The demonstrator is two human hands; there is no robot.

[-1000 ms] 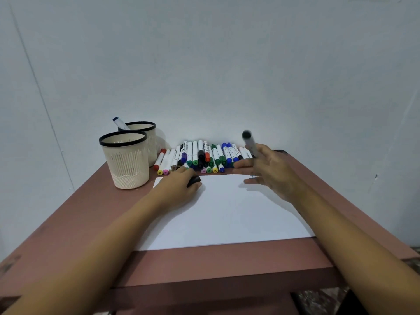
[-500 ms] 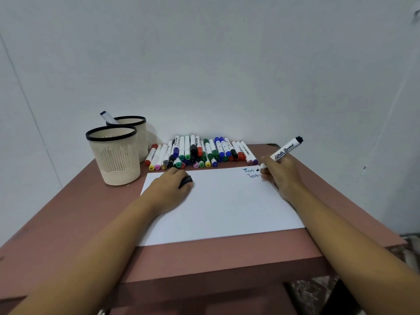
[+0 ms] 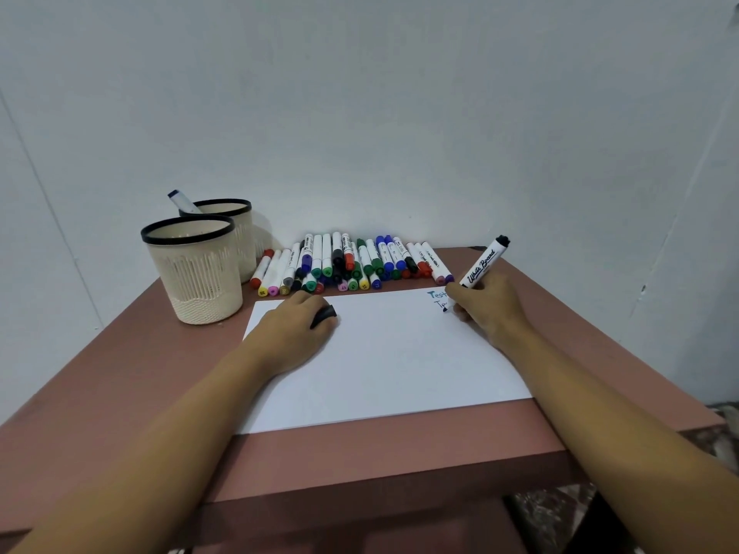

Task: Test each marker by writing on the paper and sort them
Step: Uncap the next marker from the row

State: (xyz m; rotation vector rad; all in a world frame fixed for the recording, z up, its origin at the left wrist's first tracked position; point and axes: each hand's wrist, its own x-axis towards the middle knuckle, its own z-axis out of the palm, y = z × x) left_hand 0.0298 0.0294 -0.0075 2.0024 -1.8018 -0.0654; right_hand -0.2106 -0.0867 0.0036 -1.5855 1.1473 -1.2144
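The right hand [image 3: 492, 311] grips a whiteboard marker [image 3: 482, 265], fingers curled round the lower barrel; the marker has a white body printed "White Board" in black script and a black end plug, and it tilts up and away to the right while its dark tip touches the far right corner of the paper [image 3: 394, 365]. There, the word "Test" stands in blue-green ink, with a 2nd line begun just below it, partly hidden by the fingers. The left hand [image 3: 294, 333] rests on the paper's far left part, fingers curled round a small black cap [image 3: 324, 313]. The white sheet lies flat on a reddish-brown table [image 3: 120, 373]. Just beyond its far edge, against the wall, lies a pile of markers [image 3: 352, 265], mostly white barrels with red, yellow, pink, green, blue, black and purple caps, lying side by side and partly stacked. To the left of the pile stand 2 cream mesh cups with black rims: the front cup [image 3: 196, 273], whose inside is not visible, and the rear cup [image 3: 240, 237] just behind it, holding 1 dark-tipped marker [image 3: 180, 200] that leans left
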